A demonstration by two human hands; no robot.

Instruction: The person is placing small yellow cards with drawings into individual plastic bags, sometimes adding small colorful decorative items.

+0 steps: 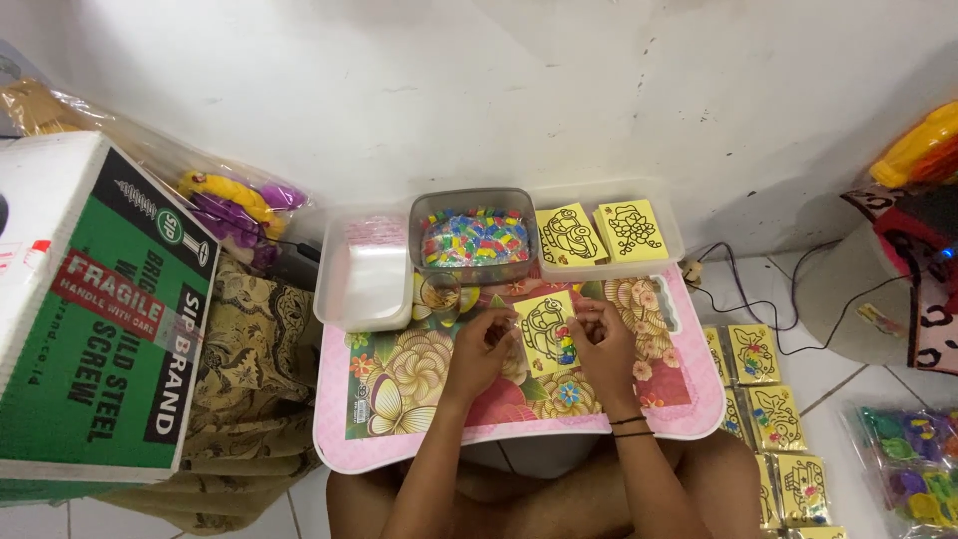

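You sit cross-legged behind a small pink lap table (689, 424) with a flower-and-butterfly top, and everything else is placed from that table. At the middle of its top lies a yellow picture card (548, 330) with a black outline drawing, a few coloured bits stuck near its lower right corner. Your left hand (483, 349) rests on the card's left edge, fingers curled against it. Your right hand (602, 339) sits at the card's right edge, fingertips drawn together and touching the card beside the coloured bits; whether they pinch a small piece, you cannot tell from here. 2 dark bands circle your right wrist.

Along the table's far edge stand 3 containers: a clear plastic tub (363, 274) at the far left, a grey tub of mixed coloured pieces (475, 240) in the middle, and a shallow clear tray (671, 222) at the far right holding 2 more yellow cards (599, 233).

Left of the table stands a green and white cardboard box (85, 329) on patterned cloth. Right of the table, on the tiled floor, lie bagged yellow cards (768, 419) in rows.
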